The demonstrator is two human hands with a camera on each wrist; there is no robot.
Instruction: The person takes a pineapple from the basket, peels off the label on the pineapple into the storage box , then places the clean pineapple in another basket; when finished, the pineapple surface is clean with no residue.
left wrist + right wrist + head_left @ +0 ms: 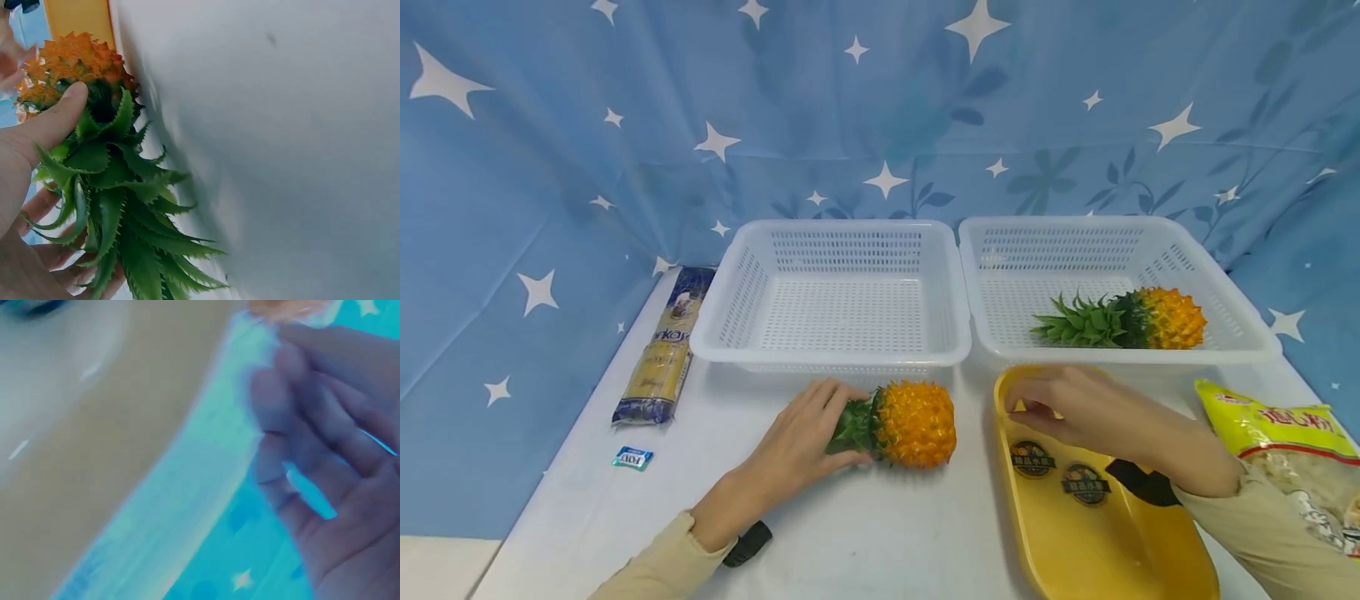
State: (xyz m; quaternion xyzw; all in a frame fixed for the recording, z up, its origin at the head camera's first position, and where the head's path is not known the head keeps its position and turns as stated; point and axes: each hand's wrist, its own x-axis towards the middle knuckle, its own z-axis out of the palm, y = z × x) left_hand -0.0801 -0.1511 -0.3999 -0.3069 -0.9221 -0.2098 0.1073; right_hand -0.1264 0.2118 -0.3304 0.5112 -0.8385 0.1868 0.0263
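A toy-like orange pineapple [917, 423] with spiky green leaves lies on the white table, in front of the left white basket. My left hand [808, 433] grips it by the leafy end. In the left wrist view the thumb lies against the orange pineapple [75, 72] where fruit meets leaves, with the other fingers behind the leaves. My right hand [1075, 408] hovers over the far end of a yellow tray [1097, 542], fingers loosely bent and nothing visible in them. The right wrist view is blurred; there the right hand [331, 462] also shows no object.
Two white perforated baskets stand side by side at the back, the left basket [831, 358] and the right basket [1120, 357]. A second pineapple [1172, 319] lies in the right one. Noodle pack [658, 358] and small packet [632, 457] lie left; a yellow-topped bag [1292, 467] lies right.
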